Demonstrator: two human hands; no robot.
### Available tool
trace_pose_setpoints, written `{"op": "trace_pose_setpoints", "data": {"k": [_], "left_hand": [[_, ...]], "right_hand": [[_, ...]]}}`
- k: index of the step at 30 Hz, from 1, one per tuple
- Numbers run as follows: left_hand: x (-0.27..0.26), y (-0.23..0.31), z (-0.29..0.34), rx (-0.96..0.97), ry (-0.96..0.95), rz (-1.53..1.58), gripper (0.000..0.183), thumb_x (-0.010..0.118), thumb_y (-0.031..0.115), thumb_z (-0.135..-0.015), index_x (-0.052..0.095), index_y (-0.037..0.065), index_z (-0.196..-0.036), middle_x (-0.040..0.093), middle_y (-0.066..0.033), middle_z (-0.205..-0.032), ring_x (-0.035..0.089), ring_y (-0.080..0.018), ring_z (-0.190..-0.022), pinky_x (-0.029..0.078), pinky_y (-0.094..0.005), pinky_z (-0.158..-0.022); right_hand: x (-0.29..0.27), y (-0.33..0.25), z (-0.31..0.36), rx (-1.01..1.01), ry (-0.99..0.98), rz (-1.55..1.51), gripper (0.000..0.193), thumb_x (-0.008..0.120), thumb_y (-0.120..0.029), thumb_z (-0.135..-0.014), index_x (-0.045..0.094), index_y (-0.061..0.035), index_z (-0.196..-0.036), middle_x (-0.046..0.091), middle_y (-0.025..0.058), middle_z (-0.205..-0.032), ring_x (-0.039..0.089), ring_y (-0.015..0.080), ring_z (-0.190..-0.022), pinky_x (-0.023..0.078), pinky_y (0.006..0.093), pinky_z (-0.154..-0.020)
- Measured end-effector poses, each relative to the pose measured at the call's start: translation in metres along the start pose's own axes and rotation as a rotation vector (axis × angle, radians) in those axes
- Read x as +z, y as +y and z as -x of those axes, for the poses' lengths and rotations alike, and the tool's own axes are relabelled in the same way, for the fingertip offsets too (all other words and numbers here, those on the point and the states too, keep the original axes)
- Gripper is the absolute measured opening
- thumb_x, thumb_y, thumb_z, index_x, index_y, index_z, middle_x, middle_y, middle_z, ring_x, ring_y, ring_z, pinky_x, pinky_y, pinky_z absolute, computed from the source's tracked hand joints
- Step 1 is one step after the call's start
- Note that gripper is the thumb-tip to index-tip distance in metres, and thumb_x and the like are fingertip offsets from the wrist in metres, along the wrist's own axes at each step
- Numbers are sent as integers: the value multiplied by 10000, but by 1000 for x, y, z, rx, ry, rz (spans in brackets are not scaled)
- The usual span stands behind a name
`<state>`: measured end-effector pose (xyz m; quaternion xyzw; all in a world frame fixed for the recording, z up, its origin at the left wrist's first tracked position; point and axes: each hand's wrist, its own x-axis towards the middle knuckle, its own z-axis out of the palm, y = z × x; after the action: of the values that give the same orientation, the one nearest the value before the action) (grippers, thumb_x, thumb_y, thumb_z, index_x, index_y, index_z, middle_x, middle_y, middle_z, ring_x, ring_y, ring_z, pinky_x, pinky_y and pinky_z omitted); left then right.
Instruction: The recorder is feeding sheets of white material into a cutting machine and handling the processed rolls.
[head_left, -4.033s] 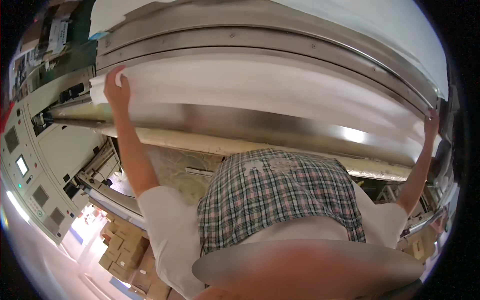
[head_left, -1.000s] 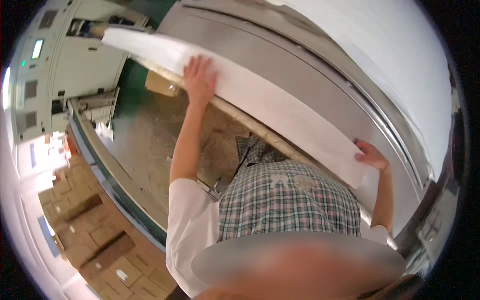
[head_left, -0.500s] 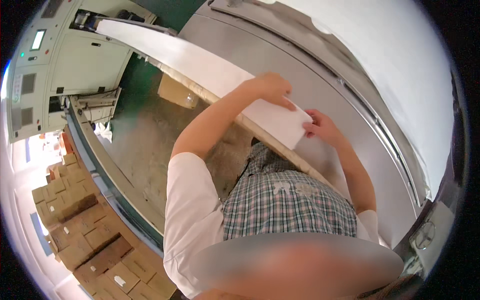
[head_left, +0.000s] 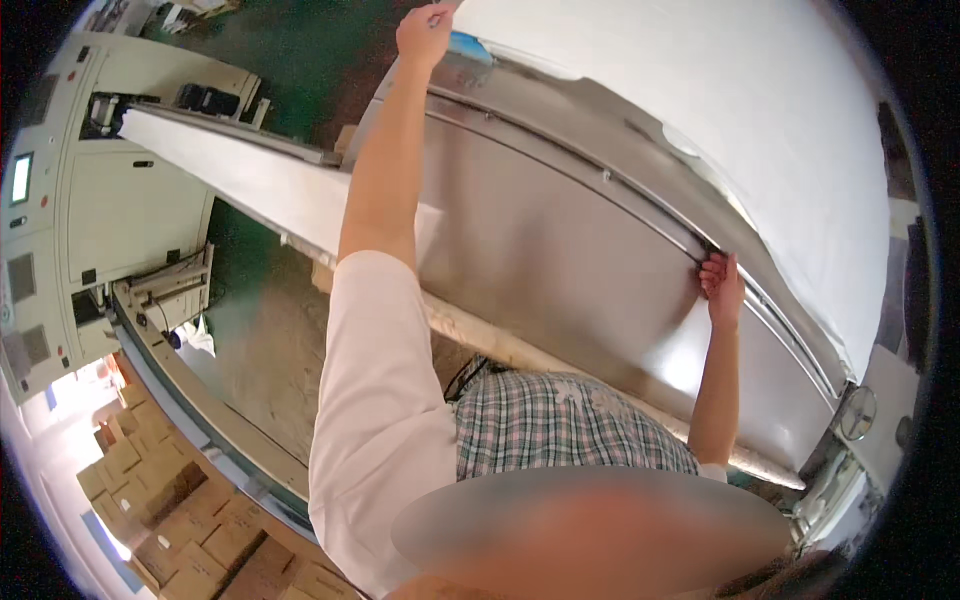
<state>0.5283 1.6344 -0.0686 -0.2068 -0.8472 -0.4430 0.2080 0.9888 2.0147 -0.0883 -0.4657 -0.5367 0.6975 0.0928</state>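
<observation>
- In the head view, the left grip is at the top, just beside the left corner of the white sheet; its fingers are bent inward, but I cannot tell if they have hold of the sheet.
- In this same view, the right grip is at the metal rail, with the fingers curled toward the palm; whether something is inside them, I cannot tell.
- The white sheet is spread over the upper right part, behind the rail, and its near edge is uneven.
- A blue piece is visible at the left corner of this sheet.
- Below the rail, the smooth metal panel slopes toward the person, who wears a checked apron.
- A long white strip lies on the left, from the pale cabinet to behind the left forearm.
- Cardboard boxes are stacked at lower left; a handwheel stands at far right.
</observation>
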Motion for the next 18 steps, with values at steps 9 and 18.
{"op": "trace_pose_setpoints", "data": {"k": [9, 18], "left_hand": [[29, 1, -6, -324, -79, 468, 215, 597, 216, -835, 672, 32, -918, 661, -33, -836, 594, -97, -754, 458, -232, -677], [30, 6, -1, -296, -127, 498, 219, 573, 194, -860, 657, 23, -967, 658, -40, -909, 593, -99, -820, 460, -227, -724]], "right_hand": [[-28, -7, 45, 56, 105, 84, 464, 451, -417, -905, 564, 32, -887, 580, 93, -649, 513, 122, -485, 390, 211, -422], [-36, -2, 40, -11, 114, 108, 440, 464, -417, -899, 577, 8, -899, 593, 61, -651, 534, 103, -492, 412, 195, -428]]}}
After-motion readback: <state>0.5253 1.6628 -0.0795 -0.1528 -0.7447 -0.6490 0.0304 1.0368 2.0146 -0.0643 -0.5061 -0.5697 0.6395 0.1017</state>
